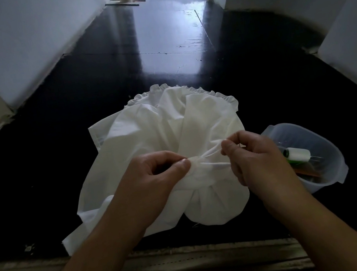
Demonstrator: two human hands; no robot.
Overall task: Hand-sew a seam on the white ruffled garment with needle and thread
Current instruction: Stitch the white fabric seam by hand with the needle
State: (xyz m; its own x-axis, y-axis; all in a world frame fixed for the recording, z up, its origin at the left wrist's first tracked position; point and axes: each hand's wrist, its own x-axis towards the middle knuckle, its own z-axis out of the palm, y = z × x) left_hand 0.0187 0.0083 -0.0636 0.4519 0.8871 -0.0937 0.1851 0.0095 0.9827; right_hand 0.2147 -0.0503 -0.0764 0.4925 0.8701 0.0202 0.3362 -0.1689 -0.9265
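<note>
The white ruffled garment [148, 131] lies bunched on a dark glossy floor, its frilled edge at the far side. My left hand [156, 177] pinches a gathered fold of the cloth between thumb and forefinger. My right hand [252, 158] pinches the same fold just to the right, fingers curled, and the fabric is stretched taut between the two hands. Neither a needle nor a thread can be made out in the fingers.
A clear plastic bowl [335, 177] sits on the floor right of my right hand, holding a white thread spool [298, 154] with a green end and some thin tools. White walls flank the dark floor [115, 75]. A worn pale ledge [193, 256] runs along the near side.
</note>
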